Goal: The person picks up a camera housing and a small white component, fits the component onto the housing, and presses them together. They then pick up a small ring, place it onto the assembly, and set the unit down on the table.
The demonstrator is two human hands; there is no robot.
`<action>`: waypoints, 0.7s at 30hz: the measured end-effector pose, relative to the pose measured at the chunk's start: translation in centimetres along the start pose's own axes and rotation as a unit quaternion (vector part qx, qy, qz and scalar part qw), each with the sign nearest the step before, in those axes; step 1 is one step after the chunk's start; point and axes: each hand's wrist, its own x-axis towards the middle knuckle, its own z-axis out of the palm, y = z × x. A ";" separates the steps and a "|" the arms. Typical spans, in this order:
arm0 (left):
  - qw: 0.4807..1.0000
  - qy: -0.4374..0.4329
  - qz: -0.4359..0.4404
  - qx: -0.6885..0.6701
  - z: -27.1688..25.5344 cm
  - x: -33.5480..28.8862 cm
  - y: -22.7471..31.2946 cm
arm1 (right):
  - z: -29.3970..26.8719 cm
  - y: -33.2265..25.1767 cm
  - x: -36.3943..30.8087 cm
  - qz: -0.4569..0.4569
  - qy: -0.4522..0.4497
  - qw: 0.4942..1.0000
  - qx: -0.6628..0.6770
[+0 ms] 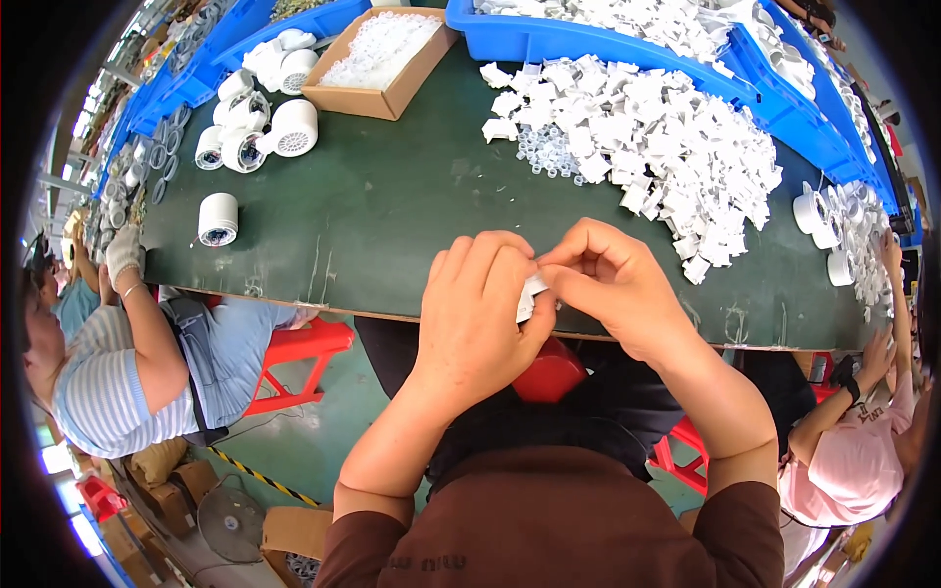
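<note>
Close to the near edge of the green table, my left hand (478, 304) is closed around a small white plastic part (530, 294), mostly covered by the fingers. My right hand (610, 284) meets it from the right, thumb and forefinger pinched together at the part's upper end. Whether a second tiny piece sits in that pinch is too small to make out. Beyond my hands spreads a large heap of similar white plastic parts (676, 147). A little pile of clear plastic pieces (549, 152) lies at the heap's left side.
Blue bins (608, 51) of white parts line the far side. A cardboard box (387, 98) holds clear pieces. White cylindrical housings (294, 127) stand at left, with one apart (218, 218). Co-workers sit on both sides; a gloved hand (124, 253) rests at the left edge.
</note>
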 end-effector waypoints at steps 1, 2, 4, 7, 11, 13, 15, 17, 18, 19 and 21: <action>1.000 0.007 0.002 0.004 0.2 0.0 0.0 | 0.2 0.1 0.0 0.000 0.006 1.000 0.019; 1.000 0.014 0.004 0.010 0.2 -0.1 -0.1 | 0.4 0.2 0.0 0.000 0.010 0.999 0.039; 1.000 0.025 0.000 0.011 0.3 -0.3 0.0 | 0.5 0.2 0.1 0.005 0.013 0.997 0.070; 0.999 0.049 0.005 0.014 0.5 -0.6 -0.5 | 0.4 0.2 0.0 0.014 0.014 0.995 0.098; 0.998 0.061 0.010 -0.001 0.4 -0.6 -0.5 | 0.7 0.4 -0.3 -0.002 0.024 0.997 0.075; 0.998 0.055 0.019 -0.009 0.4 -0.4 -0.5 | 0.9 1.4 -0.4 -0.030 0.034 0.996 0.073; 0.997 0.051 0.040 -0.030 0.4 0.0 -0.7 | 0.8 2.3 -0.5 -0.064 0.058 0.994 0.063; 0.999 0.006 0.052 -0.008 -0.2 0.0 -1.3 | 0.8 2.5 -0.3 -0.064 0.032 0.997 -0.021; 0.999 -0.010 0.050 -0.008 -0.8 -0.2 -1.6 | 0.9 2.2 -0.3 -0.046 0.007 0.999 -0.020; 0.998 -0.024 0.057 -0.027 -0.8 -0.2 -1.9 | 0.5 1.7 -0.8 -0.024 -0.001 0.999 -0.029; 0.999 -0.020 0.032 -0.026 -1.6 0.0 -1.5 | -0.8 1.6 -1.9 -0.202 0.042 0.961 -0.185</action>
